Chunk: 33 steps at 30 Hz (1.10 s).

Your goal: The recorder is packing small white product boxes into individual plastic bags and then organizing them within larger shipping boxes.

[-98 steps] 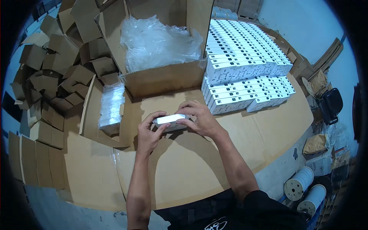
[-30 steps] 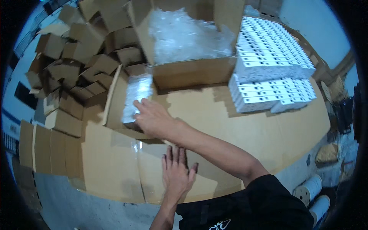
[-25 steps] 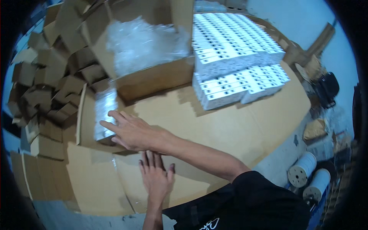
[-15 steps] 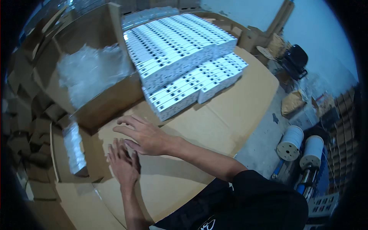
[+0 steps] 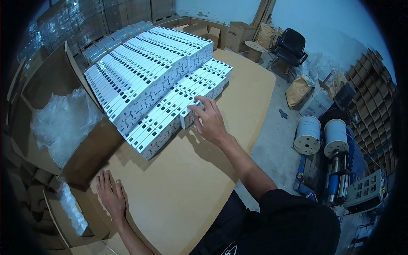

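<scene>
White slim boxes with small dark squares on top stand packed side by side in a broad block. A lower front row of similar white boxes runs along its near side. At that front row is my right hand, its fingers curved and spread near the near end of a few boxes. The fingertips overlap the box edge in view; whether they touch it I cannot tell. My left hand lies flat, fingers apart, on the brown cardboard tabletop, with nothing in it.
A cardboard carton holding clear plastic stands at left. Nearer is a cardboard tray with a plastic-wrapped white bundle. At right on the floor are white spools, a black chair and a control box.
My right hand has moved from above the left hand up and right to the front row. My left hand has shifted slightly left and down in view. The view itself has turned.
</scene>
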Each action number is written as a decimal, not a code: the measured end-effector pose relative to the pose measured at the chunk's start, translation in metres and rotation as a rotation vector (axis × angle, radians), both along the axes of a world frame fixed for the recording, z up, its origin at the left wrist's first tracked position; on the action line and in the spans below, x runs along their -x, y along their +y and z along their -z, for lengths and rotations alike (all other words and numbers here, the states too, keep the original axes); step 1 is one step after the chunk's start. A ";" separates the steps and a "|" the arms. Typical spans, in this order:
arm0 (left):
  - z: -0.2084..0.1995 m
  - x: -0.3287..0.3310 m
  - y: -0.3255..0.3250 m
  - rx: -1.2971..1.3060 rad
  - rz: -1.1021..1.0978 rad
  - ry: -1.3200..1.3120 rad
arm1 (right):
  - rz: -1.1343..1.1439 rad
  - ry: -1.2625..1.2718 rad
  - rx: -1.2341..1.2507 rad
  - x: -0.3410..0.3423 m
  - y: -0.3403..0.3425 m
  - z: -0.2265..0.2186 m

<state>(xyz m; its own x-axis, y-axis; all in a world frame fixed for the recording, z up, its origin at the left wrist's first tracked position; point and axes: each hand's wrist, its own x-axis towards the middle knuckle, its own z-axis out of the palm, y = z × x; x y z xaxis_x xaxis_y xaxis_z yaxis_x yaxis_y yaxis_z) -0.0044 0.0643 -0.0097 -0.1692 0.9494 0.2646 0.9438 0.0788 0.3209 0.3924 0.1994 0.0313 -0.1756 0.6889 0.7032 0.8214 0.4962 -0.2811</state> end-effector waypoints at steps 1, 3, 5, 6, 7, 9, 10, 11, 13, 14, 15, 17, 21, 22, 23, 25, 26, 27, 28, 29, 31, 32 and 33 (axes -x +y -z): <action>-0.001 -0.001 0.000 0.002 0.000 -0.002 | 0.003 0.002 -0.001 -0.003 0.001 0.003; 0.000 0.001 -0.001 0.007 -0.005 -0.001 | -0.006 0.004 0.031 -0.003 0.001 0.006; 0.003 0.004 0.000 -0.009 0.008 0.003 | -0.021 0.031 0.050 -0.004 0.000 0.007; 0.003 0.004 -0.001 -0.005 0.007 0.005 | -0.034 0.054 0.066 -0.004 -0.002 0.007; 0.003 0.003 -0.001 0.000 0.003 -0.004 | -0.035 0.055 0.070 -0.005 -0.003 0.007; 0.003 0.004 0.000 0.006 -0.001 -0.011 | -0.017 0.069 0.089 -0.008 -0.003 0.006; 0.006 0.006 0.000 -0.017 0.012 -0.019 | -0.018 0.070 0.090 -0.010 -0.003 0.006; 0.007 0.007 0.000 -0.038 0.024 -0.027 | -0.021 0.037 0.071 -0.012 -0.002 0.007; 0.007 0.009 -0.001 -0.041 0.026 -0.027 | -0.027 0.004 0.054 -0.017 -0.002 0.011; 0.007 0.009 -0.001 -0.045 0.027 -0.029 | -0.025 -0.013 0.058 -0.018 -0.002 0.013; 0.007 0.009 -0.002 -0.044 0.021 -0.029 | -0.023 -0.029 0.062 -0.021 -0.002 0.016; 0.008 0.008 -0.001 -0.048 0.017 -0.055 | -0.017 -0.066 0.060 -0.030 -0.006 0.018; 0.001 0.003 -0.002 -0.115 0.035 -0.134 | -0.050 -0.077 0.146 -0.032 -0.016 0.014; 0.000 0.004 -0.003 -0.151 0.058 -0.226 | -0.061 -0.079 0.149 -0.030 -0.019 0.011; -0.002 0.004 -0.004 -0.189 0.079 -0.317 | -0.069 -0.078 0.155 -0.026 -0.023 0.006; -0.009 -0.002 -0.005 -0.226 0.114 -0.433 | -0.093 -0.081 0.162 -0.016 -0.033 -0.007; -0.013 -0.003 -0.008 -0.263 0.153 -0.542 | -0.113 -0.083 0.189 -0.008 -0.039 -0.013; -0.014 -0.005 -0.010 -0.267 0.133 -0.542 | -0.126 -0.092 0.213 -0.001 -0.045 -0.021; -0.014 -0.006 -0.012 -0.195 0.116 -0.767 | -0.147 -0.097 0.215 0.006 -0.050 -0.029; -0.012 -0.004 -0.013 -0.124 0.097 -0.989 | -0.189 -0.104 0.277 0.015 -0.055 -0.035; -0.014 -0.001 -0.017 -0.141 0.138 -1.057 | -0.260 -0.115 0.340 0.033 -0.062 -0.040; -0.022 -0.008 -0.017 -0.018 0.168 -1.189 | -0.292 -0.146 0.340 0.039 -0.065 -0.042; -0.028 -0.006 -0.020 0.101 0.189 -1.315 | -0.336 -0.172 0.340 0.050 -0.068 -0.043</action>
<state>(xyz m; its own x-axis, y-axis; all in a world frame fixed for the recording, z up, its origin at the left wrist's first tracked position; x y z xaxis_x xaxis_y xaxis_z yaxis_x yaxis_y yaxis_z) 0.0016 0.0447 0.0183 -0.1069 0.9921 -0.0654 -0.0623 0.0590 0.9963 0.3428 0.1309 0.0747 -0.5206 0.7593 0.3905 0.6804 0.6452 -0.3474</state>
